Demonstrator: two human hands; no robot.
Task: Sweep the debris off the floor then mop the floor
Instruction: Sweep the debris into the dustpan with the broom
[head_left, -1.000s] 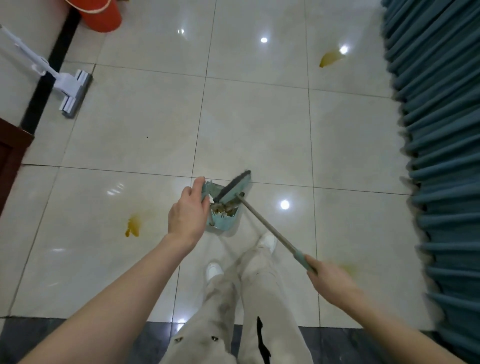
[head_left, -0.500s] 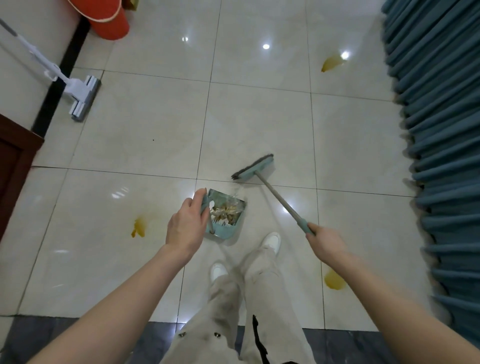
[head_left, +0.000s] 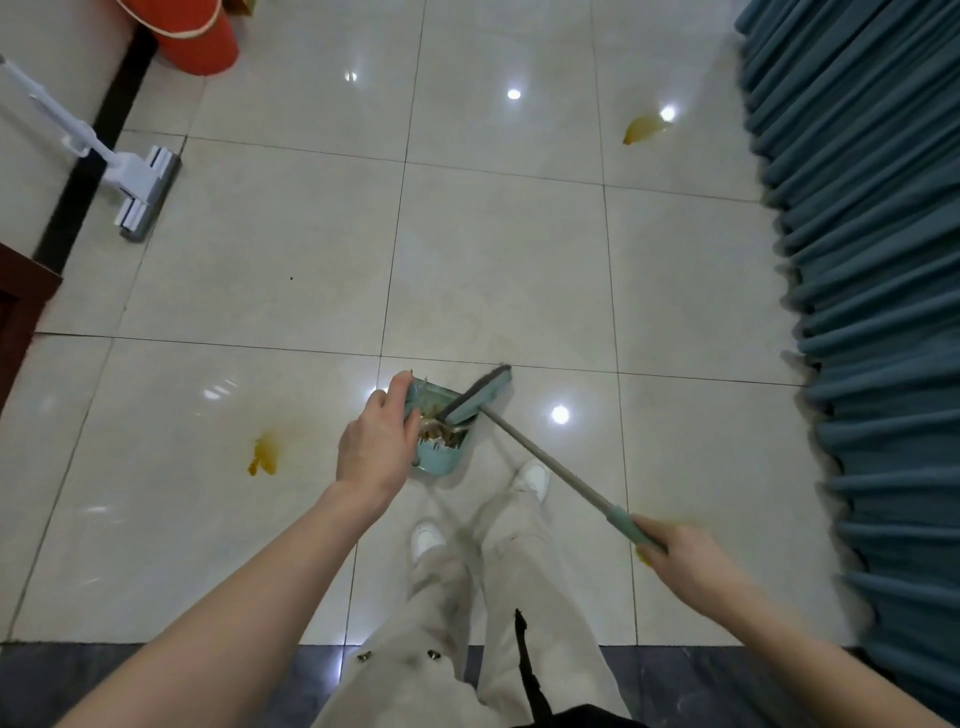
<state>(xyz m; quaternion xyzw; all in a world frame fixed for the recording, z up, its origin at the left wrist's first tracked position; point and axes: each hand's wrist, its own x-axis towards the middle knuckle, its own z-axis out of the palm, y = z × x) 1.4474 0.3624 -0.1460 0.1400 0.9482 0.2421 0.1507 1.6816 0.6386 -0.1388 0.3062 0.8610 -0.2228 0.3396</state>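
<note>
Left hand (head_left: 375, 441) wraps dustpan (head_left: 441, 447) rim; debris (head_left: 441, 439) inside dustpan. Right hand (head_left: 685, 558) fists broom (head_left: 480, 395) handle, head at dustpan mouth. Best keep dustpan tilted back, short strokes. Mop (head_left: 137, 192) far left of dustpan.

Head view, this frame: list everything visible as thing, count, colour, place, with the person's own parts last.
dustpan: 1, teal, centre floor, held, holds debris
broom: 1, teal head with grey handle, head at the dustpan mouth
yellow stains: 3, one left of the dustpan, one far right, one partly hidden by the right hand
mop: 1, white, upper left by the wall
bucket: 1, red-orange, top left
curtain: 1, blue-green, right edge
wooden furniture: 1, dark brown, left edge
left hand: grip on the dustpan
right hand: grip on the broom handle
legs, white shoes: bottom centre
</note>
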